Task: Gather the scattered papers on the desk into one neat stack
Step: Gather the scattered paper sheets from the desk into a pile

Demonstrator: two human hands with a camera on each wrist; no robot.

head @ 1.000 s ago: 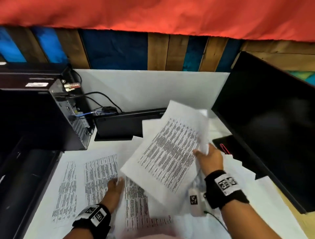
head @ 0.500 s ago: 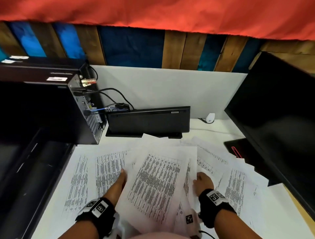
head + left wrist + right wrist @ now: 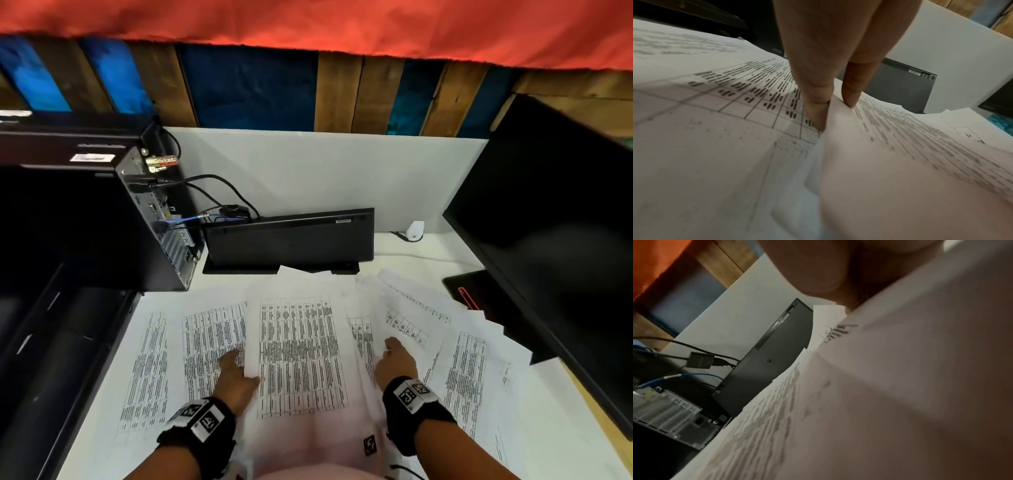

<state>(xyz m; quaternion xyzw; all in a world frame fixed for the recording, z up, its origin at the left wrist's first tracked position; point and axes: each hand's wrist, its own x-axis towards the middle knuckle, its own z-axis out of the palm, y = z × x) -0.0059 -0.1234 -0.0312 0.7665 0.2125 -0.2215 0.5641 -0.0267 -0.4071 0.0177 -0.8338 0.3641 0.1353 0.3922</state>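
Now you're mid-gather: left hand (image 3: 236,375) pinching the centre sheet (image 3: 301,356) w/ its grip, right hand (image 3: 397,363) fingers hidden, can't tell, loose papers (image 3: 462,359) fanned on table (image 3: 579,411) toward 3 o'clock & 9, so prob. sweep those in next.

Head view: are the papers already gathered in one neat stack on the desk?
No, the papers lie spread and overlapping across the white desk, from beside the computer tower to the monitor.
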